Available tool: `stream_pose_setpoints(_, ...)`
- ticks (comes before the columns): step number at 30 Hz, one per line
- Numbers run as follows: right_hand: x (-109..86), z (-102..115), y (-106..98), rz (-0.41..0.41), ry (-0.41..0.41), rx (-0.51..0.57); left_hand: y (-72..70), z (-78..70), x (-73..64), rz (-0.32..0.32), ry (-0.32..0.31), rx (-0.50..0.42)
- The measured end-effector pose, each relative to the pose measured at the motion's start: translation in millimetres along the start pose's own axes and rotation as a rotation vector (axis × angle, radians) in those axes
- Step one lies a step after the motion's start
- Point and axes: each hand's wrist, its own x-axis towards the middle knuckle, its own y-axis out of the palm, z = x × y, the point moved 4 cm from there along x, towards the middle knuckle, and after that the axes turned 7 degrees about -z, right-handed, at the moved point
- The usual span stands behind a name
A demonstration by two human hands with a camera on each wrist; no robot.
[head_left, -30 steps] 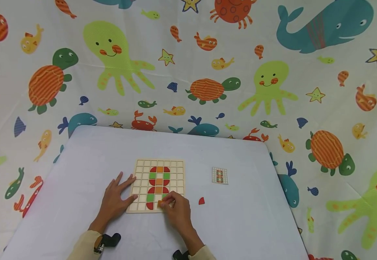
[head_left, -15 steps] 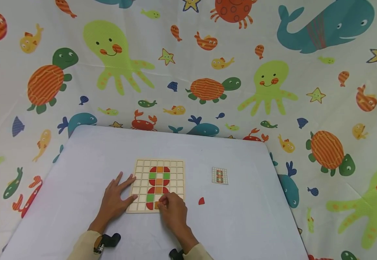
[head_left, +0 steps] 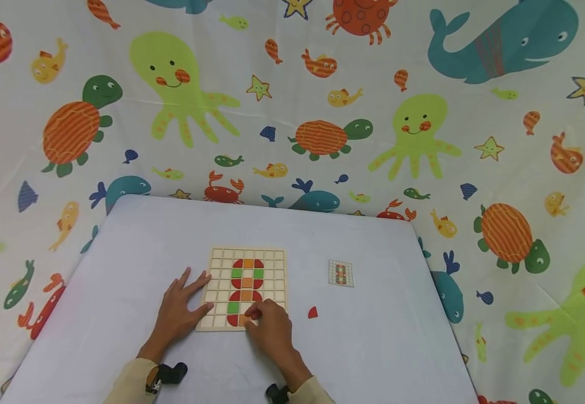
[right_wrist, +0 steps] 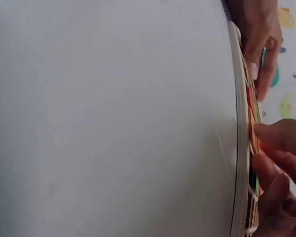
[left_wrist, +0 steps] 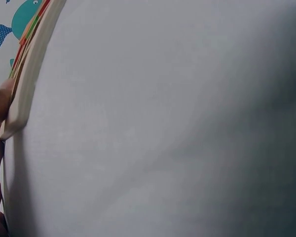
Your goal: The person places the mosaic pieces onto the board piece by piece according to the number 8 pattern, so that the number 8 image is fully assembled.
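A square wooden grid board (head_left: 216, 289) lies on the white table, bearing red rounded, green and orange tiles in a figure-eight pattern. My left hand (head_left: 177, 308) rests at its left edge, fingers spread, the thumb on the frame near the lower corner. At the bottom row my right hand (head_left: 272, 332) has its curled fingertips on an orange square tile (head_left: 242, 320), beside a red rounded tile (head_left: 233, 320). In the right wrist view the thumb and fingers (right_wrist: 281, 136) meet the orange tile low at the board's surface. The right hand hides the board's lower right part.
A loose red quarter-round tile (head_left: 313, 312) lies right of the board. Farther back sits a small pattern card (head_left: 341, 273) with the same figure on a grid. A sea-animal cloth (head_left: 272, 112) hangs behind the white table (head_left: 383, 336).
The right hand has moved slightly left and down with the orange tile, which has gone from tilted to lying flat beside the red one. The left hand has stayed put.
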Motion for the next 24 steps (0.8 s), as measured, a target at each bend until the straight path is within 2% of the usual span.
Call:
stream_pose_setpoints(4,0.5,-11.1,-15.2,-0.018,0.040,0.123,0.5,-1.1,-0.5,-0.009,0.017,-0.007)
stream_pose_setpoints(7,3.4,-23.8,-30.3,-0.066,0.071,0.169,0.1,-1.2,-0.3,-0.017,0.026,-0.013)
stream_pose_setpoints(17,13.4,-78.3,-78.1,-0.172,0.199,0.112,1.6,1.4,-0.1,-0.021,0.031,-0.004)
stream_pose_setpoints(24,12.3,-103.2,-94.9,-0.170,0.271,0.052,2.4,1.4,0.2,-0.006,0.010,0.006)
